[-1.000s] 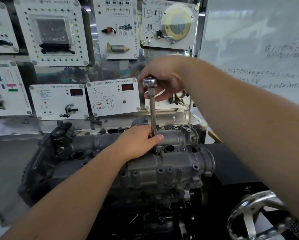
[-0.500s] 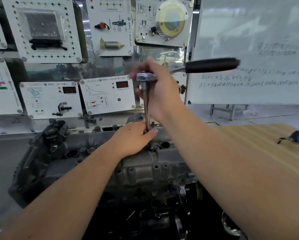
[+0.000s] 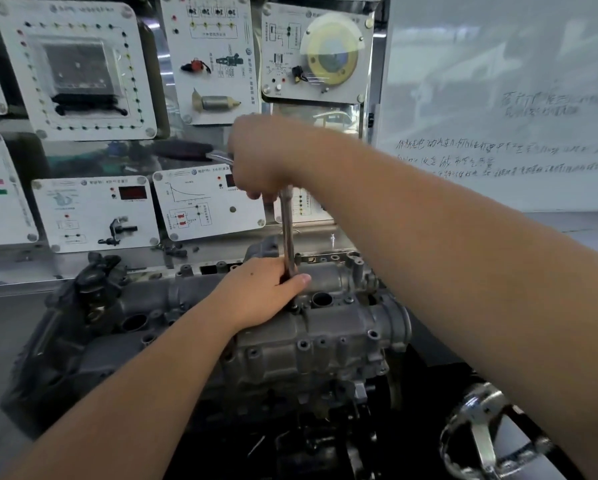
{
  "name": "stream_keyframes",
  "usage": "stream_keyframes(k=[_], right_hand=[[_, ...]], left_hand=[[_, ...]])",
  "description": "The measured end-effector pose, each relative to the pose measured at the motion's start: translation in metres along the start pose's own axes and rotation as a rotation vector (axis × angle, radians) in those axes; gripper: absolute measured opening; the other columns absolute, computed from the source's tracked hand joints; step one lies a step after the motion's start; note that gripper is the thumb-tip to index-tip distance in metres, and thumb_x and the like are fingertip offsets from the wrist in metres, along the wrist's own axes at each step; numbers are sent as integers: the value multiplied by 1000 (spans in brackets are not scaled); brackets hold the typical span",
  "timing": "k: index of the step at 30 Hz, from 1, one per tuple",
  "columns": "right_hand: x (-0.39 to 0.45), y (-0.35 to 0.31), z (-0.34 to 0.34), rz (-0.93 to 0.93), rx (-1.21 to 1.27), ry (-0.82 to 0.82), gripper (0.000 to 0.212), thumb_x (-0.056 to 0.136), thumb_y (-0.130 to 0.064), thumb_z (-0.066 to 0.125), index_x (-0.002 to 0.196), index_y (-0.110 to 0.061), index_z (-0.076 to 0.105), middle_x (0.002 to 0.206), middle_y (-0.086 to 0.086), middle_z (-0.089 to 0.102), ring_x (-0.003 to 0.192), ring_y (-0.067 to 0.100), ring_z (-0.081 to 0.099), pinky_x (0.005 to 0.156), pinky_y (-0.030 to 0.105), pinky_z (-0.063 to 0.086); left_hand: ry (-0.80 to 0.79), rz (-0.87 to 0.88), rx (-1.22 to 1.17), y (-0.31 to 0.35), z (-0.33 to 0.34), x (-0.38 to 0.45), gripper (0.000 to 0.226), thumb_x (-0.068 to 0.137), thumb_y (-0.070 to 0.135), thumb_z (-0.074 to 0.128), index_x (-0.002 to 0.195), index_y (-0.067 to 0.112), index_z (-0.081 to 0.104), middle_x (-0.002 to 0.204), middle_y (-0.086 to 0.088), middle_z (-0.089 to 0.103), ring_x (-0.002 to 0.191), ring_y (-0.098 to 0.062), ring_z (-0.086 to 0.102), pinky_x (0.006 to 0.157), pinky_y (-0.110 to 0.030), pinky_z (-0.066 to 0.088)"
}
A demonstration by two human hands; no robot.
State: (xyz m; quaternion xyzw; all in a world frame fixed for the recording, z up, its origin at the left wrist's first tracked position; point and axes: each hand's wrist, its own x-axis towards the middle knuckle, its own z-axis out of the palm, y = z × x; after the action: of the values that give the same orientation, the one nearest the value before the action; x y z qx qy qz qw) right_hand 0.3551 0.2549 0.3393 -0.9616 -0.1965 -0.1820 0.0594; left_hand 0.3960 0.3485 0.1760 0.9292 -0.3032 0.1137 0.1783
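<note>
The person is working a fastener on top of the grey cast-metal engine cylinder head [image 3: 325, 344], which sits low in the middle of the view in front of a wall of white training panels [image 3: 207, 202]. A long steel extension bar [image 3: 286, 226] stands nearly upright from the top of the cylinder head. The right hand [image 3: 259, 161] sits over the top of it, fingers curled down round the head of a steel ratchet wrench with a black handle [image 3: 186, 151], and the handle sticks out to the left. The left hand [image 3: 263, 292] grips the bottom of the extension bar, fingers wrapped behind it and the thumb [image 3: 301, 280] laid across the front, just above the casting.

To do this step well, the left hand should likely hold the bar plumb and press it lightly down, so the socket stays square on the fastener and does not ride off. The right hand would do better turning in short, even sweeps about the bar's axis, without leaning the top sideways.

The socket and the fastener are hidden under the left hand, so it cannot be told whether the socket is fully seated. The right hand covers the ratchet head, and the handle is blurred. A chrome handwheel [image 3: 477, 420] is partly hidden behind the right forearm at lower right. The writing on the whiteboard [image 3: 498, 98] is too faint to read.
</note>
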Motion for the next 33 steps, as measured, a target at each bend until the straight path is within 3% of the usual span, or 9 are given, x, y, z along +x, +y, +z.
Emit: stream_keyframes(k=[3, 5, 7, 12, 17, 21, 27, 30, 33], right_hand=[[-3, 7, 29, -233, -471, 366, 10, 96, -13, 59, 103, -21, 61, 87, -4, 61, 83, 21, 60, 66, 33, 41], [-9, 23, 50, -434, -211, 698, 20, 94, -28, 68, 85, -11, 64, 89, 6, 65, 88, 26, 56, 73, 37, 42], [-12, 27, 69, -368, 335, 897, 38, 97, -31, 62, 73, -2, 59, 77, 11, 62, 75, 20, 54, 69, 33, 44], [-7, 21, 79, 75, 1666, 592, 29, 106, -30, 51, 99, -6, 65, 81, -1, 70, 62, 10, 65, 52, 23, 46], [-6, 39, 68, 221, 2011, 138, 58, 103, -39, 48, 58, -13, 73, 69, 1, 69, 42, 9, 49, 50, 23, 38], [-5, 48, 41, 365, 1715, -65, 33, 101, -26, 49, 73, -11, 61, 61, 1, 65, 42, 10, 53, 55, 24, 49], [7, 38, -11, 257, 508, -141, 13, 97, -15, 54, 98, -8, 64, 74, -1, 77, 64, 15, 74, 64, 33, 62], [4, 31, -3, -6, -247, -3, 9, 94, -17, 63, 97, -11, 56, 81, -1, 70, 78, 21, 68, 64, 35, 56], [-6, 42, 27, -165, -269, 345, 34, 95, -51, 62, 92, -18, 54, 77, -8, 53, 85, 19, 55, 69, 35, 45]], left_hand=[[33, -38, -59, -1, 0, 2, 42, 105, 54, 45, 76, 27, 58, 75, 9, 61, 71, -4, 57, 61, -28, 36], [22, -23, -88, -2, 0, 1, 42, 105, 54, 45, 75, 26, 57, 71, 9, 59, 67, -3, 56, 61, -29, 36], [8, -9, -112, -3, -1, 1, 41, 105, 53, 45, 76, 26, 57, 69, 10, 58, 64, 2, 56, 61, -29, 36], [27, -16, -278, -3, -5, 0, 18, 105, 42, 51, 92, 32, 58, 78, 28, 68, 74, 12, 61, 68, -26, 43], [48, 5, -341, -3, -6, -3, 10, 102, 38, 59, 100, 29, 61, 94, 13, 77, 90, -3, 70, 91, -41, 55], [23, -27, -302, 0, -6, -3, 14, 102, 44, 57, 101, 30, 59, 100, 0, 76, 92, -17, 72, 90, -50, 55], [17, -8, -131, 2, -4, -5, 19, 103, 51, 49, 98, 35, 55, 91, 9, 72, 80, -5, 70, 79, -34, 55], [46, 9, -39, 2, -4, -4, 26, 106, 49, 45, 85, 34, 47, 81, 10, 62, 71, -1, 59, 60, -25, 38], [72, 10, -45, 1, -3, -4, 27, 106, 46, 47, 82, 32, 44, 77, 10, 59, 71, -3, 55, 58, -27, 34]])
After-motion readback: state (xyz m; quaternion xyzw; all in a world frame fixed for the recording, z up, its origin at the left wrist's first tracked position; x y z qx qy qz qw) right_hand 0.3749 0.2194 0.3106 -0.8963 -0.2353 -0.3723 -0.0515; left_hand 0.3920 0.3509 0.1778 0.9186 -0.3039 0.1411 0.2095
